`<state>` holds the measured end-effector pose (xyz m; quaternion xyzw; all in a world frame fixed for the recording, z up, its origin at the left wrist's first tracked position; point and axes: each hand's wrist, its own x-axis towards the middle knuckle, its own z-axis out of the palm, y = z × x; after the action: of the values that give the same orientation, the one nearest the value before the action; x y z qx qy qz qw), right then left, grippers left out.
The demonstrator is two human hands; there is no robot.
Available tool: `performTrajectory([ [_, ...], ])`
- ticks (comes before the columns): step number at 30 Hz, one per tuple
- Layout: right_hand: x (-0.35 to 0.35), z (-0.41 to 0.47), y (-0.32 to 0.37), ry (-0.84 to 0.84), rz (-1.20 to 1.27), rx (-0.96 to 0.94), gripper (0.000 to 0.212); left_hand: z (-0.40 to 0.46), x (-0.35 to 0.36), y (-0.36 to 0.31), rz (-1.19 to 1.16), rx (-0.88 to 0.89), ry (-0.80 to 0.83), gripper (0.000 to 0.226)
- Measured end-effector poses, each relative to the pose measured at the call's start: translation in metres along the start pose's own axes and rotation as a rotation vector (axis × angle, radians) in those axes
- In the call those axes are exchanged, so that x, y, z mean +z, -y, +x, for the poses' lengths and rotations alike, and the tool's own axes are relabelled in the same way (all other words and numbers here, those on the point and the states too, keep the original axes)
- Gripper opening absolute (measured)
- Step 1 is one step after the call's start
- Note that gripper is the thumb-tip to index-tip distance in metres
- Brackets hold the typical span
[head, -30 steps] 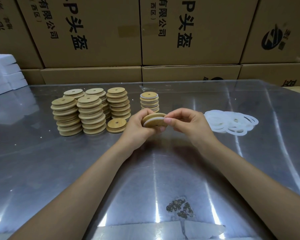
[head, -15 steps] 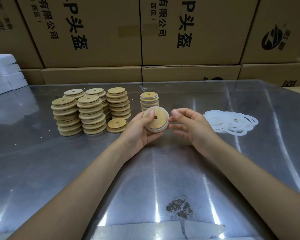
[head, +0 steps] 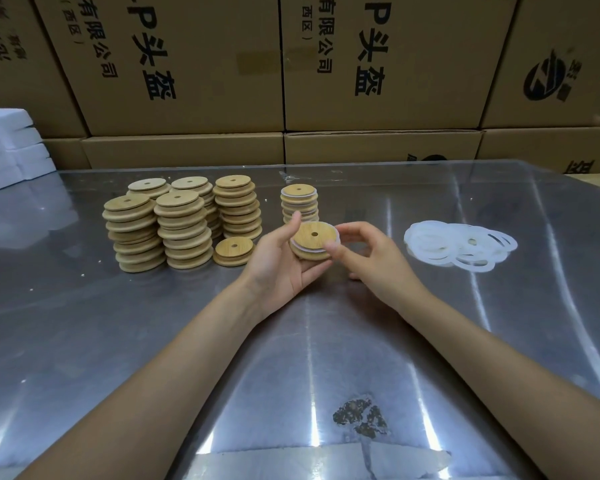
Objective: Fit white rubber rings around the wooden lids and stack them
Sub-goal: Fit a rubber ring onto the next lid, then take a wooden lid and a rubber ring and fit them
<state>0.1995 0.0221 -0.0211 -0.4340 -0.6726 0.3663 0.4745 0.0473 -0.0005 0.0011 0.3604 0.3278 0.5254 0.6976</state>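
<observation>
My left hand [head: 279,265] holds a round wooden lid [head: 314,240] with a small centre hole, its face tilted toward me. A white rubber ring [head: 336,237] lies round the lid's edge. My right hand [head: 371,258] touches the lid's right rim, thumb and fingertips on the ring. Behind the lid stands a short stack of lids with white rings [head: 299,202]. To the left stand several taller stacks of bare wooden lids [head: 181,226], with a low pair of lids [head: 233,251] in front. A loose pile of white rings [head: 461,249] lies to the right.
The work surface is a shiny metal table [head: 118,341] with a dark blotch [head: 359,415] near me. Large cardboard boxes [head: 361,64] wall the far side. White foam sheets [head: 7,147] are stacked at the far left.
The lid was edge-on between both hands, then turned face up in my left hand. My right hand let go briefly and now touches the lid's right rim again.
</observation>
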Motion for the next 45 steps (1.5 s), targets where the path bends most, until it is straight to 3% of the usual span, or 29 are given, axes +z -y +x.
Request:
performTrajectory([
  [4, 0.004, 0.003, -0.003, -0.007, -0.100, 0.024, 0.053, -0.001, 0.003, 0.002, 0.067, 0.008, 0.026, 0.061],
  [11, 0.010, 0.024, -0.011, -0.098, -0.124, 0.018, 0.063, 0.006, 0.003, 0.005, 0.261, 0.085, -0.053, 0.046],
  [15, 0.021, 0.052, -0.012, -0.297, -0.166, -0.033, 0.053, 0.011, 0.001, 0.010, 0.366, 0.178, -0.268, 0.036],
  [21, 0.043, 0.099, -0.015, -0.446, -0.259, -0.063, 0.047, 0.020, -0.002, 0.022, 0.564, 0.404, -0.332, 0.019],
  [33, 0.063, 0.138, -0.029, -0.378, -0.446, -0.118, 0.053, 0.030, -0.007, 0.029, 0.638, 0.439, -0.314, 0.024],
  [45, 0.062, 0.135, -0.028, -0.348, -0.424, -0.132, 0.050, 0.029, -0.005, 0.029, 0.664, 0.434, -0.302, 0.023],
])
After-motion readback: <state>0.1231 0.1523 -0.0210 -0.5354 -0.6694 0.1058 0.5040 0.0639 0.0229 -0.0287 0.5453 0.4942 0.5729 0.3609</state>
